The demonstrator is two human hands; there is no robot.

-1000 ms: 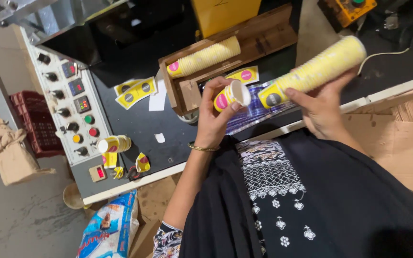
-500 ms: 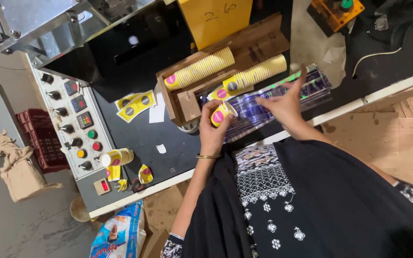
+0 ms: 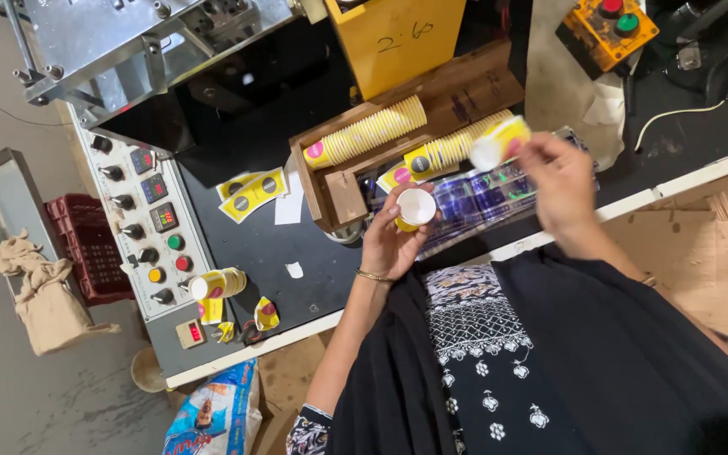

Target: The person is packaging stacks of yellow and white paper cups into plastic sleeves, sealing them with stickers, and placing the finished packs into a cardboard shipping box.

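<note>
Gripping one paper cup [image 3: 415, 207] in the left hand [image 3: 393, 244], another cup [image 3: 499, 143] at two o'clock in the right hand [image 3: 559, 181]; a loose pinch could drop either onto the bench [image 3: 238, 244].

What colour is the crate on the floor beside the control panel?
Dark red, a slatted plastic crate, seen in the head view.

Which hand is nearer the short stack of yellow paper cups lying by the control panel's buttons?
Left. The left hand, holding a single cup, is closer to that stack; the right hand is farther off, on the opposite side.
</note>
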